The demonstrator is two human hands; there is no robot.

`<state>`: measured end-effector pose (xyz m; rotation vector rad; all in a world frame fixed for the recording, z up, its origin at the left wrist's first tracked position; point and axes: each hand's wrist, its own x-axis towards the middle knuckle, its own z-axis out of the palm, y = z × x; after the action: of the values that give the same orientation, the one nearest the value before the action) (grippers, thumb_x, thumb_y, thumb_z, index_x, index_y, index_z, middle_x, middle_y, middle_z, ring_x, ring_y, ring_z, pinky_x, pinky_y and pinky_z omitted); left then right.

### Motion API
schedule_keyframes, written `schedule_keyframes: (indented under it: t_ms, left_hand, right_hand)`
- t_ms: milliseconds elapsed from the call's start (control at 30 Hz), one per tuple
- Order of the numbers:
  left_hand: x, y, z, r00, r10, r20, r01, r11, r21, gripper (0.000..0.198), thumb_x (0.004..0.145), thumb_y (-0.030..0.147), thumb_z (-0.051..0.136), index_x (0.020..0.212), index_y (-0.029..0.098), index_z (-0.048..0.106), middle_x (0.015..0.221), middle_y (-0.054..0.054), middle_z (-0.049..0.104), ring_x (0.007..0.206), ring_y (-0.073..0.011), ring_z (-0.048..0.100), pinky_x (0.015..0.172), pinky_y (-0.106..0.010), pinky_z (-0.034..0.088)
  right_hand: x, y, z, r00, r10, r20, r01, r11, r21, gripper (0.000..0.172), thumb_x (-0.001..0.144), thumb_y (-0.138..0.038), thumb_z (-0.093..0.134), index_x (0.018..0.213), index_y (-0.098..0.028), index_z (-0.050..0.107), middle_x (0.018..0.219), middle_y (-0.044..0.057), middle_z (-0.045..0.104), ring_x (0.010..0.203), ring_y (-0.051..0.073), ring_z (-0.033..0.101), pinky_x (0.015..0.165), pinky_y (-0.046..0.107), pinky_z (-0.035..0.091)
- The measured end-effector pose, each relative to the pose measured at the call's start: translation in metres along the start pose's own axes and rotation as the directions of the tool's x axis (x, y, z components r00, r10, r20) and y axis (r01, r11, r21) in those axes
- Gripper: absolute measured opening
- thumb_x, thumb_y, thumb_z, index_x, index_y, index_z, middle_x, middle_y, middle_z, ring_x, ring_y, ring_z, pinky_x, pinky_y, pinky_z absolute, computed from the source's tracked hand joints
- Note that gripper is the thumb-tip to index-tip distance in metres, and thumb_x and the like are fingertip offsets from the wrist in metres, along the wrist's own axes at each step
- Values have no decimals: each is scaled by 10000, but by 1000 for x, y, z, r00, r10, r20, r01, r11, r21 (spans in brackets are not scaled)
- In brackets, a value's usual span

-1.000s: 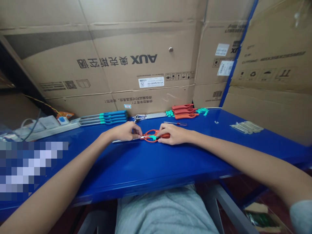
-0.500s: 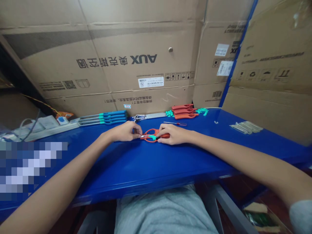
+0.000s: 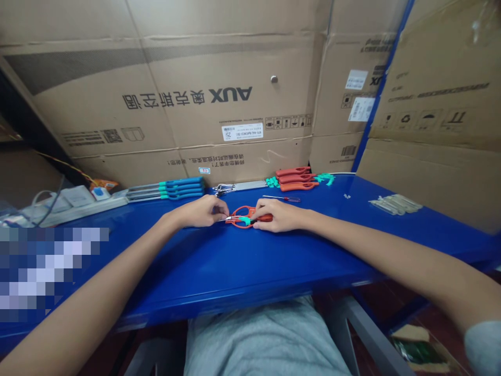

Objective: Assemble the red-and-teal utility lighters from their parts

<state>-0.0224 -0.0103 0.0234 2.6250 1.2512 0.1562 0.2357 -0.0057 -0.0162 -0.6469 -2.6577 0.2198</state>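
Near the middle of the table, my left hand [image 3: 206,211] is closed in a pinch on thin pale wires. The wires run right, toward a green sleeve [image 3: 245,221] in front of my right hand. My right hand [image 3: 278,215] is wrapped round an orange handle [image 3: 266,218], whose end shows below the fingers. Between the hands lies an orange looped tool [image 3: 236,225] that looks like scissors grips, with the wires and sleeve over it. The fingers hide part of it.
Behind my hands lie blue-handled rods [image 3: 183,188], white wires [image 3: 250,185], red-orange handles [image 3: 299,186] with green sleeves, and a small screwdriver [image 3: 291,199]. A power strip [image 3: 70,209] is at left, clear tubes [image 3: 395,204] at right. Cardboard [image 3: 188,62] walls the back.
My left fingertips have shifted very slightly, and more of the thin pale length shows at them. My right hand and the orange handle stay in place.
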Motion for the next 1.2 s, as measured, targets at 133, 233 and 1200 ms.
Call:
schedule_keyframes:
  t_ms: [133,233,1200]
  left_hand:
    - [0,1,0,1000,8,6,-8,1000,5,227,791,296,531,846,150,696,778,-46,704,680,-156,608,610,-234,420]
    - [-1,2,-1,1000,-2,0,2,1000,-4,218,787,313,556,833,150,693,768,-44,702,679,-158,614,609,-233,423]
    - [1,2,-1,1000,-29,0,29,997,-74,133,728,223,689,827,159,750,791,-35,746,711,-156,655,650,-221,457]
  right_hand:
    - [0,0,0,1000,-2,1,2,1000,4,250,865,-271,631,1062,-159,737,1001,108,612,902,192,598,865,340,470]
    - [0,0,0,1000,-3,-2,3,1000,1,245,863,-273,636,1060,-169,738,1001,102,616,903,189,599,869,338,471]
    - [1,3,2,1000,-15,-8,15,1000,-17,250,862,-274,632,1056,-164,743,985,103,622,876,181,605,840,321,482]
